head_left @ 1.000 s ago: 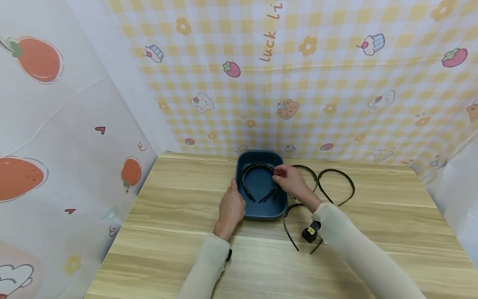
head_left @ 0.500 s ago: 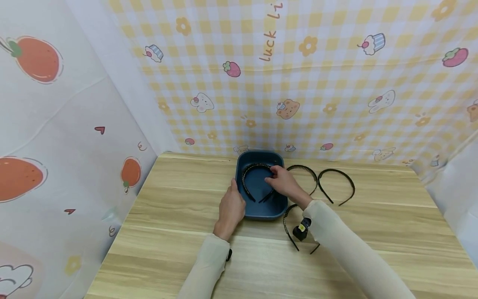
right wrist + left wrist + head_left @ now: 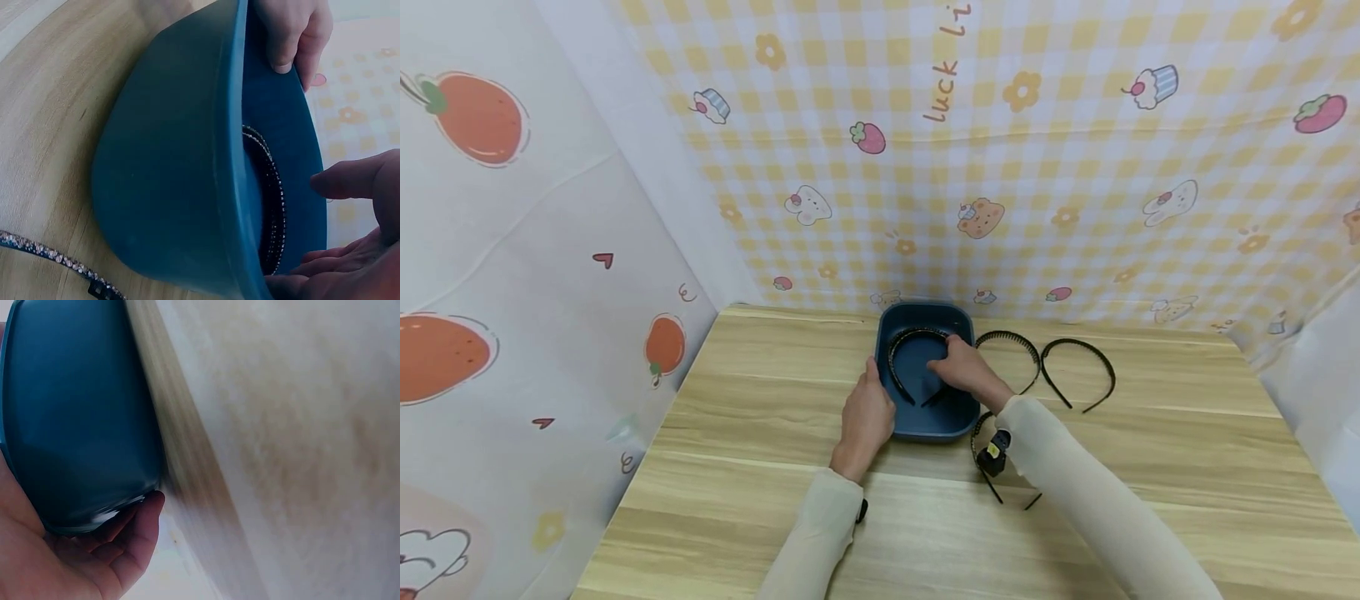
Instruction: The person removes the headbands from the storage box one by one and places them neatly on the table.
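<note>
Cream-sleeved, the left hand grasps the left side of the blue bin, near the table's back edge. At least one headband lies inside. The right hand reaches over the bin's right rim, thumb and fingers spread. Rightward lie three more headbands, two toward that back edge.

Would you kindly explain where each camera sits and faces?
Head: head-worn, facing forward-down at the wooden table; left hand, right hand, sleeves show.
Left wrist: worn there, facing the blue tub; left hand shows.
Right wrist: worn there, facing tub and headbands; both hands show.
Both wrist views share tub and left hand.
</note>
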`<state>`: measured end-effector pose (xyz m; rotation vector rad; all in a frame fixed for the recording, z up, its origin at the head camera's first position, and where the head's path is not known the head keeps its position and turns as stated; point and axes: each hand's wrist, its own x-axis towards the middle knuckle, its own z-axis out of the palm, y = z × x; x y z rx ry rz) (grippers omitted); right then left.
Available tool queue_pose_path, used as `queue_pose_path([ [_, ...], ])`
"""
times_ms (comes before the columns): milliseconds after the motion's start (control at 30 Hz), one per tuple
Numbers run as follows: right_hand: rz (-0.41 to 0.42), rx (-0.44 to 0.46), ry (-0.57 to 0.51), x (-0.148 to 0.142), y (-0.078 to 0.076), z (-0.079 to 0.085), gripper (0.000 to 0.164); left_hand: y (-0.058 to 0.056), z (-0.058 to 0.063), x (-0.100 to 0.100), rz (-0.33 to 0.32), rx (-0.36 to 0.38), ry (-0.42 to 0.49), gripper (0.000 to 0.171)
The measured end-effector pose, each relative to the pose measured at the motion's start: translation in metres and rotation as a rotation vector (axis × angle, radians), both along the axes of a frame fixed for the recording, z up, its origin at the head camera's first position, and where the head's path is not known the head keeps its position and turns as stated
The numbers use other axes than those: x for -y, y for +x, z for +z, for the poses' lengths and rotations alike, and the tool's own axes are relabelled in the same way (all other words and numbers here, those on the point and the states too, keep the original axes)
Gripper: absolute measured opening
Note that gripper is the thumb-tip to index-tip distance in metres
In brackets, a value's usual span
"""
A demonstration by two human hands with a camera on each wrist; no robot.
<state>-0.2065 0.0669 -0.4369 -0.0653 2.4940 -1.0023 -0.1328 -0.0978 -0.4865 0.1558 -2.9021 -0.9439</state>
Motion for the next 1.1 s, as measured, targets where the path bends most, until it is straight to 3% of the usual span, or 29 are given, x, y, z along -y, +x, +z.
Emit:
queue_pose_path([
  [233,-0.007,-0.001,0.040,0.005,0.001,-0.001,0.073,0.000,0.000,-0.001,-0.001,0.001,-0.005,0.054],
  [700,-0.008,-0.022,0.005,0.006,-0.001,-0.006,0.068,0.002,0.002,-0.001,0.008,-0.009,-0.012,0.054],
  [1100,-0.116,-0.099,-0.072,0.005,0.002,-0.010,0.055,0.001,0.002,0.000,0.008,0.001,-0.014,0.054],
])
